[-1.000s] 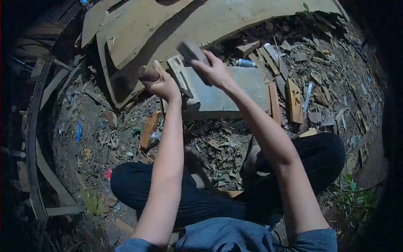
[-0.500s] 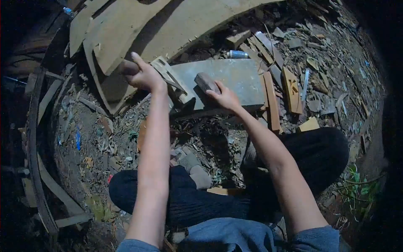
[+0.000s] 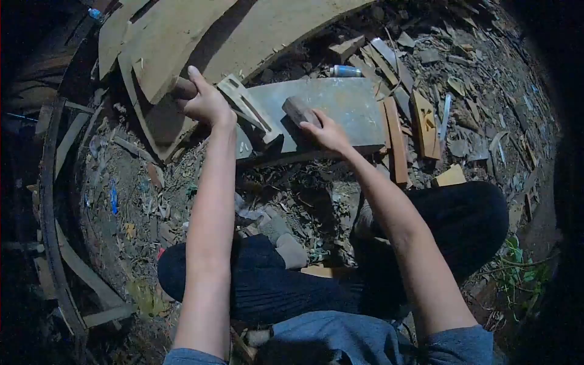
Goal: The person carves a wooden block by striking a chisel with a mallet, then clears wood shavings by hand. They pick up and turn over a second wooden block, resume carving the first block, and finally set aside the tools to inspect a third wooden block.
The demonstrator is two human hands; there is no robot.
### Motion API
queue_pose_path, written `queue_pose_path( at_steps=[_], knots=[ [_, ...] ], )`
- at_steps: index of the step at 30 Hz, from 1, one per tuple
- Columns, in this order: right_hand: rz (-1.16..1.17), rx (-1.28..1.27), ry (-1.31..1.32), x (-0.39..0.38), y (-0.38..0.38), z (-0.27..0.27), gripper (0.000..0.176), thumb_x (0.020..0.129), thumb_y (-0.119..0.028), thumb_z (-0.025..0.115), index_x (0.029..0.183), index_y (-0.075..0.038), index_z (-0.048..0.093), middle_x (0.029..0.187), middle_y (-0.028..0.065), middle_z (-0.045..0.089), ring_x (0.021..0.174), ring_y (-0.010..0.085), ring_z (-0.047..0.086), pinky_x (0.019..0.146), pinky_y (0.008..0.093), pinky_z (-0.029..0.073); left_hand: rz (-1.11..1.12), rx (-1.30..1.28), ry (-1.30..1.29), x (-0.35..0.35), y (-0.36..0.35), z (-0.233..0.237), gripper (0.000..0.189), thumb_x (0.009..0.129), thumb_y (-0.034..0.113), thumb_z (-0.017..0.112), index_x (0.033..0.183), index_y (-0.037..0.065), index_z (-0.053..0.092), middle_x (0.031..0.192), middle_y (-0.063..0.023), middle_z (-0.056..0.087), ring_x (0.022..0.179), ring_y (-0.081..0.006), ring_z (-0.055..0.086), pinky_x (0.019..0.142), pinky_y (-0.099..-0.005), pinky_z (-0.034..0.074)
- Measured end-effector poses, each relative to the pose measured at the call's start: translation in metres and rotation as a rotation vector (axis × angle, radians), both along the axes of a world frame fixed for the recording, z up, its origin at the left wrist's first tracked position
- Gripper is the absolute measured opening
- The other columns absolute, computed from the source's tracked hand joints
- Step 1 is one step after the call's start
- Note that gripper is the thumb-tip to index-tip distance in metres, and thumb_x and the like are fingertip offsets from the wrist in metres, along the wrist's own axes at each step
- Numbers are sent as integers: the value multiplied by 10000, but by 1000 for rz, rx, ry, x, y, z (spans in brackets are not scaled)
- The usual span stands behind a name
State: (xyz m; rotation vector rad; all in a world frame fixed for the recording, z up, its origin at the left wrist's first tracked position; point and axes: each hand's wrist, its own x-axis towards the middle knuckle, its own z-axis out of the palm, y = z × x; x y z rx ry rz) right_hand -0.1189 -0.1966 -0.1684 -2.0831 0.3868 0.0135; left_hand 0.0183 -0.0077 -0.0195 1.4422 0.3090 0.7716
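Note:
My left hand (image 3: 210, 106) is closed round the thick brown handle of a chisel (image 3: 185, 89), thumb pointing up along it. The thin blade slants down to the right across a pale, slotted wood piece (image 3: 234, 90). That piece lies tilted on the left end of a wide grey board (image 3: 347, 109). My right hand (image 3: 330, 132) grips a dark wooden block (image 3: 298, 111), held over the middle of the board to the right of the slotted piece.
Large curved wooden slabs (image 3: 261, 36) lie beyond the board. A can (image 3: 345, 71) sits at its far edge. To the right are a reddish wood strip (image 3: 395, 143), a yellowish carved block (image 3: 424, 128) and scattered chips. My crossed legs (image 3: 438, 225) are in front.
The view has shifted slightly. My right hand and the wooden block stay over the board, and my left hand keeps its hold on the chisel by the slotted piece.

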Motion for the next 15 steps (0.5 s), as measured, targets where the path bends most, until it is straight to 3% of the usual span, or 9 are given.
queue_pose_path(
  at_steps=[3, 7, 9, 13, 15],
  knots=[
    [5, 9, -5, 3, 0, -6, 800, 758, -682, 548, 1381, -193, 439, 1249, 219, 572, 1132, 393, 561, 943, 443, 444, 39, 74, -231, -15, -16, 13, 445, 847, 310, 716, 995, -79, 558, 1030, -170, 635, 914, -264, 617, 816, -374, 469],
    [-8, -14, -1, -2, 2, 3, 794, 757, -681, 547, 1382, -202, 438, 1249, 214, 573, 1130, 392, 564, 938, 445, 447, 39, 85, -149, -17, -23, 14, 403, 843, 307, 720, 941, -57, 577, 983, -162, 641, 891, -255, 623, 782, -372, 471],
    [-13, -24, 5, -2, 2, 5, 786, 758, -678, 550, 1375, -203, 446, 1247, 209, 577, 1129, 391, 565, 941, 446, 445, 74, 152, -236, -9, -25, 4, 365, 841, 293, 721, 913, -39, 588, 921, -146, 645, 878, -248, 625, 762, -361, 469],
    [-27, -12, 4, -4, 3, 7, 791, 759, -674, 554, 1376, -190, 449, 1241, 210, 581, 1127, 393, 565, 943, 447, 443, 92, 200, -179, -20, -36, 12, 352, 833, 275, 728, 944, -27, 586, 887, -123, 650, 836, -244, 631, 748, -363, 477],
    [-15, 5, 17, -5, 2, 13, 808, 759, -675, 553, 1384, -175, 443, 1239, 222, 578, 1129, 399, 561, 947, 445, 440, 75, 295, -271, -4, -36, 0, 385, 831, 311, 719, 974, -20, 582, 885, -143, 664, 812, -284, 648, 736, -381, 489]
  ],
)
